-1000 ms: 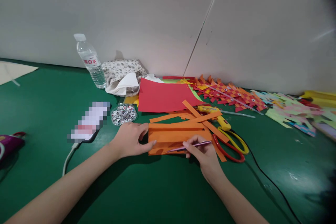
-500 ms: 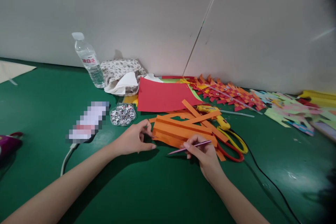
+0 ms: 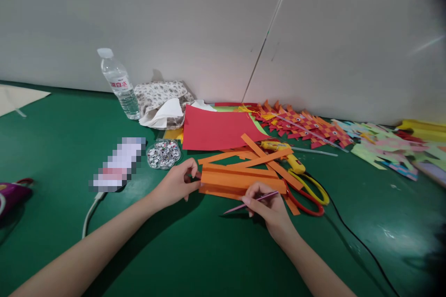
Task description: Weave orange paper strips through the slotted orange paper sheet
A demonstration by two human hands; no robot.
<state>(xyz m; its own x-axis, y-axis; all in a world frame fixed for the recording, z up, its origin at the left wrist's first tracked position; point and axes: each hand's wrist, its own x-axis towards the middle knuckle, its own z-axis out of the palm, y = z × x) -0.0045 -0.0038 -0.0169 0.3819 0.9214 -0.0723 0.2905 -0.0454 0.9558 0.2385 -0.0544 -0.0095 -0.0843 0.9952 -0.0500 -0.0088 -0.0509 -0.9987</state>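
A creased sheet of orange paper point(image 3: 240, 178) with lengthwise folds lies in front of me. My left hand point(image 3: 177, 184) pinches its left edge between thumb and fingers. Held in my right hand point(image 3: 270, 209) is a slim pinkish-purple pencil point(image 3: 234, 209), its point slanting down to the left. The fingers of that hand also touch the paper's near edge towards the right. Loose orange paper strips point(image 3: 259, 162) lie crossed just behind the folded sheet. Scissors with red and yellow handles point(image 3: 315, 211) are partly covered by the orange paper on the right.
A yellow glue gun point(image 3: 296, 163) with a black cord lies behind the scissors. Red paper point(image 3: 223, 127), a bag of googly eyes point(image 3: 163, 154), a phone point(image 3: 120, 162) on a cable and a water bottle point(image 3: 121, 86) stand around. Woven paper fish point(image 3: 303, 123) lie by the wall.
My left thumb has closed onto the paper's left edge, where it was apart before. The folded sheet has turned slightly and shifted left. The pencil stays in my right hand, slightly lower.
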